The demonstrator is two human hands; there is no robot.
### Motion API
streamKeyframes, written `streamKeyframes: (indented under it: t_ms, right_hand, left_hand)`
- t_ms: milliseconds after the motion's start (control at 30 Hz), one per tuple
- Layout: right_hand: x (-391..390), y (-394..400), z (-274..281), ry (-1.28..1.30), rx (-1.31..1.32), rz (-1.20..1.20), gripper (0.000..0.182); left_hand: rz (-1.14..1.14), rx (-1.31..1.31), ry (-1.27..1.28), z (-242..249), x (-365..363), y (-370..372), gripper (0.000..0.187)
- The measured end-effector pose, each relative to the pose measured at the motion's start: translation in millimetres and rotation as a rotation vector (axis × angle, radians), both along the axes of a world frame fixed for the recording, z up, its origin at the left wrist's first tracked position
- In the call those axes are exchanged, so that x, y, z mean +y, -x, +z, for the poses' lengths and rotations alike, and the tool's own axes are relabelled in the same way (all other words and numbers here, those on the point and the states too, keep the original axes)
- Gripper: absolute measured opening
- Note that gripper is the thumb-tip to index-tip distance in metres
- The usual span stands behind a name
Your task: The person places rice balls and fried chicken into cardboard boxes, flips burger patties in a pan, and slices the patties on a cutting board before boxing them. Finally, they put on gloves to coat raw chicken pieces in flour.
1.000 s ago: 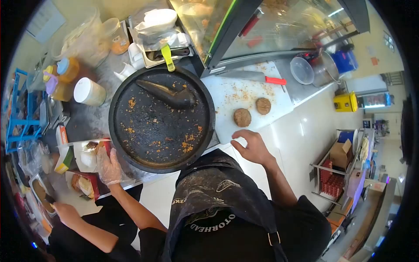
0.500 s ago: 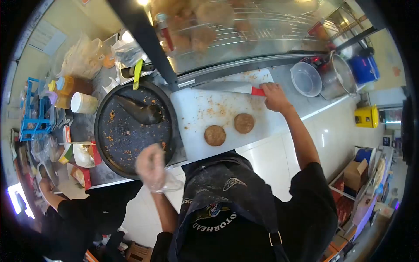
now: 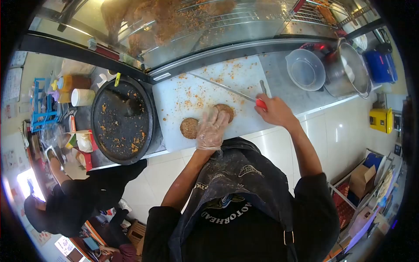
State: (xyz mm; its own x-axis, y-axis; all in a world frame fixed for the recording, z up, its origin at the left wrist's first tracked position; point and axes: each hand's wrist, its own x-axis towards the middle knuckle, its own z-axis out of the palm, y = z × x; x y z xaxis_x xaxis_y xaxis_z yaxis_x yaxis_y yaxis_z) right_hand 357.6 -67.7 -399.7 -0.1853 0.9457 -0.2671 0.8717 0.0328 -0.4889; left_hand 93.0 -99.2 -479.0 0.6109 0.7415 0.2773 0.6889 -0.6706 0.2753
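Note:
My right hand [image 3: 276, 111] is closed around the red handle of a long knife [image 3: 224, 88]. Its blade reaches left across the white cutting board [image 3: 168, 98], above two round brown patties. My left hand [image 3: 212, 129], in a clear plastic glove, lies with outstretched fingers over the right patty [image 3: 226, 112] and partly hides it. The left patty [image 3: 189, 128] lies just beside that hand, uncovered. Orange-brown crumbs are scattered over the board.
A round black tray [image 3: 115, 144] with crumbs and a dark object stands left of the board. A clear plastic tub [image 3: 305, 70] and a metal pot [image 3: 349, 72] stand at right. Behind is a glass display case [image 3: 192, 46]. A co-worker [image 3: 83, 201] is at left.
My left hand has moved right from the black tray's edge onto the right patty. The knife now slants more, its handle lower. The view has shifted.

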Motion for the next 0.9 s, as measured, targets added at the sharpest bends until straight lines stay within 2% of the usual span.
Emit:
streamKeyframes:
  t_ms: [133,233,300,333,400,467,500,600,700,767,900]
  right_hand:
    - [-42.8,-8.9,0.5,0.086,0.319,-0.203,0.021]
    - [-63.8,-5.6,-1.0,0.194,0.376,-0.210,0.016]
    - [-73.3,10.9,-6.9,0.149,0.396,-0.261,0.017]
    - [-74.3,18.7,-8.2,0.088,0.313,-0.192,0.017]
    - [-74.9,32.8,-16.0,-0.044,0.149,-0.060,0.017]
    - [-74.3,43.1,-28.7,-0.184,-0.015,0.073,0.019]
    - [-73.2,47.0,-29.3,-0.172,-0.069,0.107,0.018]
    - [-67.5,56.6,-27.1,-0.143,-0.198,0.175,0.016]
    - [-64.4,58.1,-22.2,-0.083,-0.247,0.210,0.011]
    - [-60.5,55.4,-22.4,-0.023,-0.261,0.237,0.008]
    - [-49.1,54.6,-33.4,-0.029,-0.268,0.298,0.008]
  left_hand:
    - [-0.096,-0.319,-0.102,-11.8,-3.2,5.3,0.015]
    - [0.082,-0.371,-0.067,5.9,-14.1,18.5,0.010]
    - [0.266,-0.376,-0.033,20.6,-18.4,36.2,0.007]
    - [0.372,-0.372,-0.013,25.8,-19.3,46.7,0.005]
    - [0.604,-0.428,0.170,29.6,-13.9,65.1,0.014]
    - [0.639,-0.487,-0.068,40.6,2.0,60.8,0.016]
    - [0.658,-0.513,-0.188,46.6,9.7,58.4,0.017]
    - [0.578,-0.606,-0.189,57.4,28.0,40.7,0.016]
    - [0.379,-0.565,-0.196,60.0,60.5,16.4,0.021]
    - [0.232,-0.521,-0.091,52.5,86.8,2.8,0.029]
    - [0.140,-0.278,0.002,21.4,119.5,-11.1,0.040]
